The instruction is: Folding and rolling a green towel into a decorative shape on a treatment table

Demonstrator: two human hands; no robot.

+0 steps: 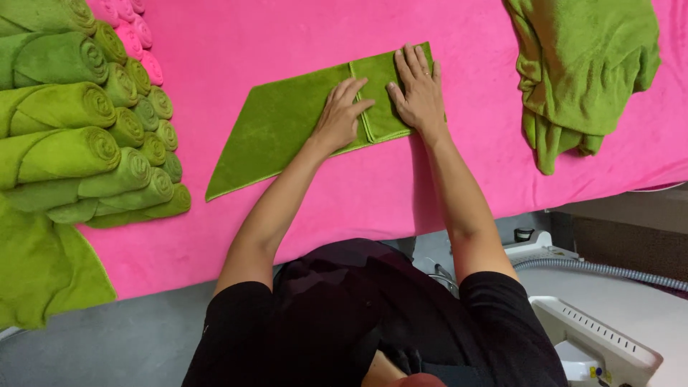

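Both hands (380, 104) flat on green towel (287, 129)

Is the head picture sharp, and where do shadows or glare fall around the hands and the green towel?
Head view: sharp, evenly lit, no glare; a soft shadow lies beside the right hand and forearm on the pink cover; left hand and green towel show clear texture.

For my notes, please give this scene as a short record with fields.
Surface: pink cover
Left hand: flat on the green towel
Right hand: flat on the towel's folded flap
Left side: rolled green towels, pink rolls behind
Upper right: loose green towels
Lower right: white machine with grey hose
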